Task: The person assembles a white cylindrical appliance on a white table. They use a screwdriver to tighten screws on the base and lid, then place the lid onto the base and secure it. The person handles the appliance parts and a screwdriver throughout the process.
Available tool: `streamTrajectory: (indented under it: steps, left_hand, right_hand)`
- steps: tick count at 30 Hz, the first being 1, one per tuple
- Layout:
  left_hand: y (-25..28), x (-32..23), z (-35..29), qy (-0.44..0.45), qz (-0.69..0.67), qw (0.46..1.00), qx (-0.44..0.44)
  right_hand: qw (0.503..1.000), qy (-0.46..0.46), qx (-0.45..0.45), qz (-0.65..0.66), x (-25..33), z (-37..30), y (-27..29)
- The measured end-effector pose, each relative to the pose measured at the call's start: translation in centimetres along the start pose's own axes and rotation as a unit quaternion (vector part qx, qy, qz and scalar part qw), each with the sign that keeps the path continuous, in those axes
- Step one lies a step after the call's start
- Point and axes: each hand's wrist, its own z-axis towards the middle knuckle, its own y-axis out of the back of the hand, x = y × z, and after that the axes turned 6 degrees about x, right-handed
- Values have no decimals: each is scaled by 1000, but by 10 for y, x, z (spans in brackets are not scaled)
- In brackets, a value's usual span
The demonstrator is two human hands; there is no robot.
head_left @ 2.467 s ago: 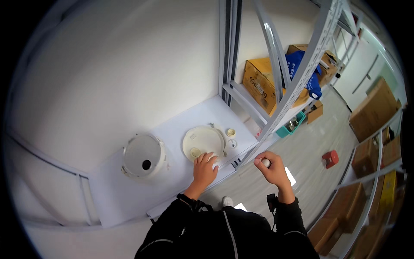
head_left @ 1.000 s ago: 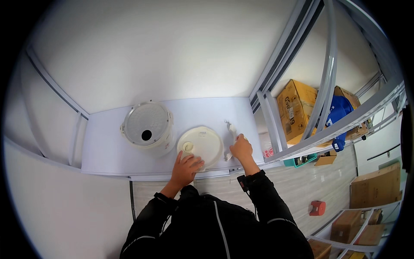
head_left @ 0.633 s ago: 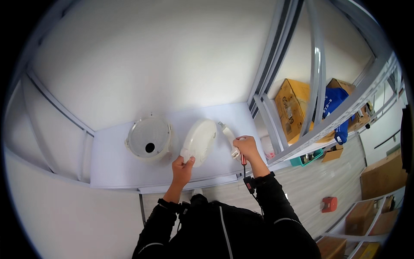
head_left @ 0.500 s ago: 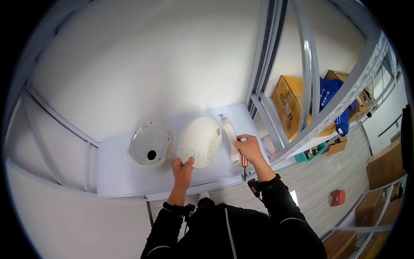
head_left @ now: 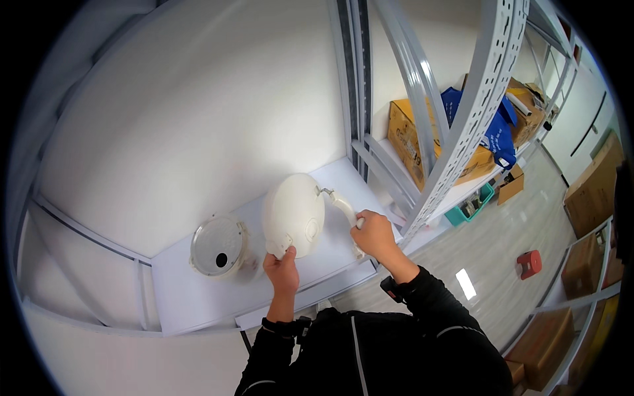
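A white, rounded, egg-shaped shell [head_left: 290, 211] stands on the white shelf board [head_left: 191, 297]. My left hand [head_left: 282, 272] grips its near end, thumb on top near a small fitting. To the right, my right hand [head_left: 378, 236] is closed on a curved white handle [head_left: 343, 206]. A metal piece at the handle's far end meets the shell's right side; whether it is joined there I cannot tell. A pale knob [head_left: 360, 223] pokes out of my right fist, probably the screwdriver's end; the rest is hidden. On the left lies a round white part [head_left: 214, 241] with a grey face and black hole.
Metal shelf uprights [head_left: 456, 119] rise close on the right. Beyond them are a yellow carton [head_left: 404, 135], a blue bag [head_left: 498, 138] and a teal bin [head_left: 472, 206]. A red stool-like object [head_left: 528, 264] stands on the floor. Brown boxes [head_left: 541, 343] fill shelves at lower right.
My right hand has brought the curved handle up and left, its far end now against the shell. The red screwdriver shaft and grip, visible before, are now hidden. The view has turned right.
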Motion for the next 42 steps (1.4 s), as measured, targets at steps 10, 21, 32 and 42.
streamTrajectory:
  steps: [10, 21, 32, 42]
  left_hand:
    - [-23, -16, -21, -85, 212, 973, 41]
    - [-11, -7, -34, -61, 214, 973, 63]
    - [-31, -20, -40, -76, 207, 973, 73]
    - [-2, -9, -33, -48, 27, 994, 91]
  right_hand:
    - [1000, 14, 11, -18, 18, -4, 8]
    - [998, 36, 21, 35, 38, 0, 0]
    - [964, 5, 80, 254, 39, 0, -13]
    - [866, -18, 202, 457, 44, -7, 7]
